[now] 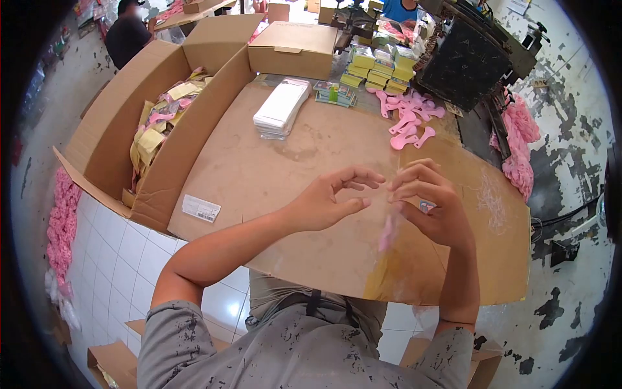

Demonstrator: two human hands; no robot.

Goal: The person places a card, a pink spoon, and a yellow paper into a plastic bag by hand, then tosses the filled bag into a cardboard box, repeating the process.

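My right hand (433,202) pinches the top of a clear plastic bag that hangs over the cardboard-covered table (291,175). Inside the bag shows a blurred pink spoon (388,235). Part of a small printed card (426,205) peeks out by the right thumb. Just left of the bag, my left hand (342,198) is held with thumb and fingers apart, nothing in its grasp. Farther back on the table lies a loose pile of pink plastic spoons (408,120).
A stack of white plastic sleeves (282,107) lies left of banded card stacks (379,65). At left stands a big open carton (175,71) of packed bags; a closed box (291,48) sits behind. A black machine (463,61) stands back right. A person (129,34) is at far left.
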